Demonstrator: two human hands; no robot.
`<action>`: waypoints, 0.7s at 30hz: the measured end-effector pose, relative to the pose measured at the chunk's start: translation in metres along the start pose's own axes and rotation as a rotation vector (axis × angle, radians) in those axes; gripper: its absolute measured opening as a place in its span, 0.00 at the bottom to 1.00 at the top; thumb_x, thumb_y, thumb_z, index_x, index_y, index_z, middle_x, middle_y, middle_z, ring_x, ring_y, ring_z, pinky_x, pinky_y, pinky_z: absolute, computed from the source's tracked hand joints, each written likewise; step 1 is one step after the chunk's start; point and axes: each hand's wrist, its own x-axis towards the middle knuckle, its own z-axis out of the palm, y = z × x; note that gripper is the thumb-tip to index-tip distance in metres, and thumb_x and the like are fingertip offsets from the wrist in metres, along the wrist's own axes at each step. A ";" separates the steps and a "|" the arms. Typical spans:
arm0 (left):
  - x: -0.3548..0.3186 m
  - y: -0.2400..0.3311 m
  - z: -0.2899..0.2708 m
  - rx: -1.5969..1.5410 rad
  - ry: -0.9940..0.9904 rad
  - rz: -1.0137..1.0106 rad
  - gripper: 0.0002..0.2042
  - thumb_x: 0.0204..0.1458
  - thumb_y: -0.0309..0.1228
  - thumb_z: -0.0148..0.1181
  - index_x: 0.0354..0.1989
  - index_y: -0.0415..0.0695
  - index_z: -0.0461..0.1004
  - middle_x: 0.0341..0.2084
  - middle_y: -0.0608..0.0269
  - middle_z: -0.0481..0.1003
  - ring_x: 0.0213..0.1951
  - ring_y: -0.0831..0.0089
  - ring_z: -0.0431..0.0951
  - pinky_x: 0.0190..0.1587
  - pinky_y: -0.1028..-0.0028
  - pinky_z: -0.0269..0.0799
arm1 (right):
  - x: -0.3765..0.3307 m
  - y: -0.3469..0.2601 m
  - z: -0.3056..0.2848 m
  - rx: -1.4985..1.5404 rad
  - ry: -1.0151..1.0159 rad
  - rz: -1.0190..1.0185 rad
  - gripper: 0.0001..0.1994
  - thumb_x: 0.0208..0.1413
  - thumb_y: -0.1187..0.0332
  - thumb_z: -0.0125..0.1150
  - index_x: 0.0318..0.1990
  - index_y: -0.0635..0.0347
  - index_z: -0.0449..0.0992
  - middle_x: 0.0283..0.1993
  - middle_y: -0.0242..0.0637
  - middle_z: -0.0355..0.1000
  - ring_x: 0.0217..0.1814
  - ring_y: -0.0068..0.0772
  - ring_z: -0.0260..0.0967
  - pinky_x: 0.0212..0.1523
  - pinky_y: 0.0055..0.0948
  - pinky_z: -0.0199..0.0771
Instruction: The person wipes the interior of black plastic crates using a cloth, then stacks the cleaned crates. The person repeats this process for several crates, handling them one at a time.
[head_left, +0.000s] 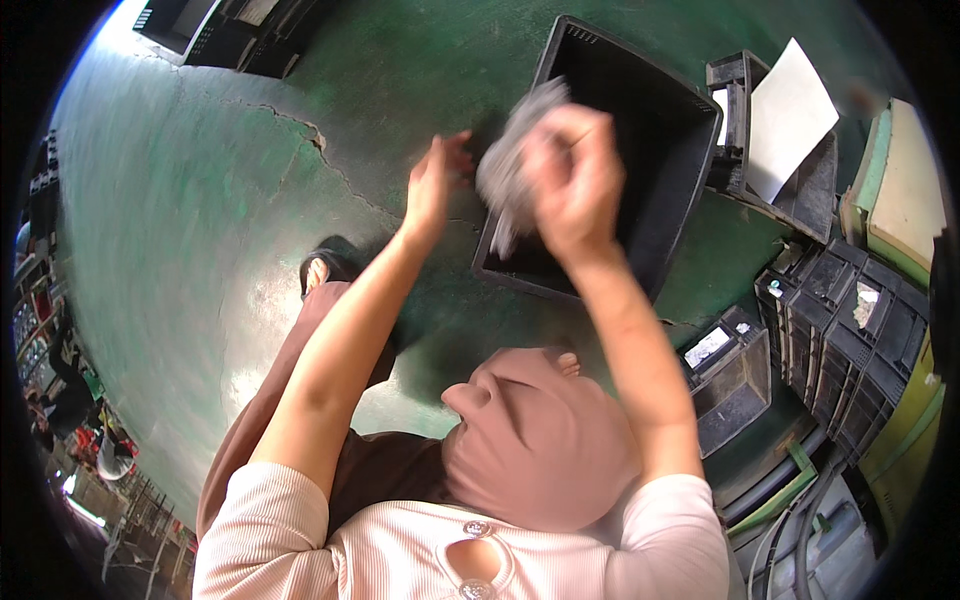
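Note:
A crumpled grey cloth (515, 155), blurred by motion, is gripped in my right hand (575, 175). It hangs over the left side of a large black plastic crate (588, 290) on the floor in front of me. The crate's inside is dark, and I can make out nothing lying in it. To the left of the cloth, my left hand (432, 190) is held out with its fingers apart and nothing in them. A gap separates it from the cloth and from the crate's rim.
Right of the crate stands a black bin (810, 190) with a white sheet (792, 118) leaning in it. Stacked black crates (845, 335) and a small black bin (735, 385) are nearer on the right. More black crates (235, 35) stand far left. The green floor (200, 200) is cracked.

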 end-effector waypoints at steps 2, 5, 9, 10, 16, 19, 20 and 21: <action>-0.021 -0.037 -0.014 0.107 0.118 -0.133 0.27 0.59 0.54 0.39 0.54 0.46 0.68 0.39 0.63 0.71 0.43 0.72 0.71 0.43 0.65 0.69 | 0.032 -0.002 -0.002 0.131 0.123 0.141 0.08 0.53 0.71 0.59 0.38 0.63 0.69 0.33 0.43 0.70 0.31 0.37 0.69 0.36 0.30 0.70; -0.073 -0.042 0.012 0.046 0.145 -0.593 0.28 0.57 0.56 0.41 0.57 0.48 0.63 0.48 0.60 0.69 0.49 0.64 0.70 0.46 0.52 0.68 | 0.013 -0.001 0.002 0.023 0.038 0.098 0.10 0.51 0.71 0.60 0.40 0.64 0.70 0.36 0.44 0.71 0.36 0.39 0.70 0.38 0.32 0.70; -0.090 -0.068 0.002 -0.622 -0.260 -0.772 0.30 0.48 0.61 0.49 0.57 0.59 0.63 0.54 0.66 0.66 0.52 0.60 0.69 0.50 0.37 0.60 | -0.093 -0.013 0.012 -0.069 -0.388 0.000 0.18 0.43 0.67 0.66 0.43 0.56 0.70 0.31 0.36 0.67 0.33 0.39 0.70 0.33 0.32 0.75; -0.100 -0.065 0.006 -0.752 -0.269 -0.822 0.28 0.52 0.58 0.47 0.58 0.57 0.62 0.55 0.63 0.65 0.54 0.60 0.68 0.51 0.40 0.62 | -0.102 -0.015 0.012 -0.147 -0.422 0.005 0.15 0.42 0.67 0.67 0.38 0.55 0.71 0.28 0.34 0.64 0.30 0.37 0.69 0.31 0.32 0.73; -0.109 -0.055 0.040 -0.996 -0.316 -0.892 0.36 0.54 0.59 0.43 0.59 0.38 0.55 0.57 0.41 0.58 0.53 0.45 0.67 0.47 0.39 0.66 | -0.065 -0.003 -0.004 -0.106 -0.097 0.097 0.10 0.42 0.72 0.67 0.31 0.58 0.70 0.29 0.38 0.67 0.30 0.39 0.67 0.31 0.33 0.68; -0.070 -0.031 0.012 -0.696 0.079 -0.879 0.30 0.51 0.58 0.49 0.48 0.41 0.67 0.41 0.51 0.71 0.36 0.56 0.73 0.44 0.49 0.70 | -0.034 0.021 -0.039 0.025 0.119 0.475 0.08 0.53 0.67 0.61 0.35 0.61 0.71 0.34 0.31 0.68 0.37 0.23 0.63 0.41 0.24 0.65; -0.056 -0.016 0.002 -0.669 0.122 -0.707 0.30 0.51 0.60 0.47 0.48 0.44 0.68 0.41 0.53 0.71 0.41 0.57 0.71 0.48 0.48 0.66 | -0.022 0.024 -0.055 0.033 0.155 0.511 0.09 0.53 0.67 0.61 0.36 0.61 0.71 0.35 0.30 0.68 0.38 0.21 0.62 0.42 0.23 0.64; -0.042 -0.011 -0.008 -0.640 0.055 -0.493 0.35 0.50 0.62 0.48 0.54 0.43 0.63 0.47 0.52 0.68 0.50 0.56 0.67 0.54 0.50 0.61 | -0.016 0.037 -0.071 0.070 0.206 0.489 0.09 0.54 0.66 0.60 0.37 0.61 0.71 0.36 0.29 0.67 0.40 0.20 0.62 0.42 0.21 0.64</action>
